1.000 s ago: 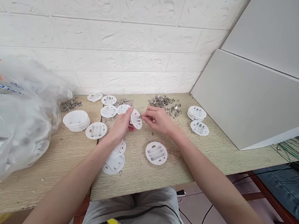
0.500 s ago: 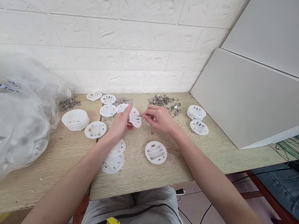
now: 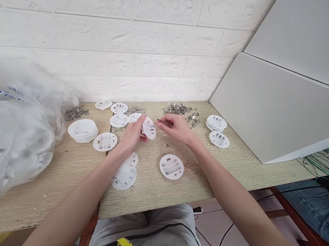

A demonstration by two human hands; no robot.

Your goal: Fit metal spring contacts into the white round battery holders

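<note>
My left hand (image 3: 134,134) is closed on the edge of a round white plastic battery holder (image 3: 149,128), tilted up off the table. My right hand (image 3: 178,128) pinches a pair of thin brown tweezers (image 3: 165,123), whose tips point left at the holder's right edge. Whether the tips grip a small part is too fine to see. Beneath the hands, a few tiny metal pieces (image 3: 167,145) lie on the wood. Another white battery holder (image 3: 171,167) lies flat in front of me, its long slots facing up. Beyond my right hand spreads a pile of small metal contacts (image 3: 178,109).
Left stands a large clear plastic bag (image 3: 11,137) of white parts, beside a stack of white discs (image 3: 83,131). More holders (image 3: 216,122) lie at the right, before a big white panel (image 3: 301,103). Green wires (image 3: 327,164) hang near another person at the far right.
The tweezers have swung in my right hand and now show along more of their length. My left hand and the holder have hardly moved.
</note>
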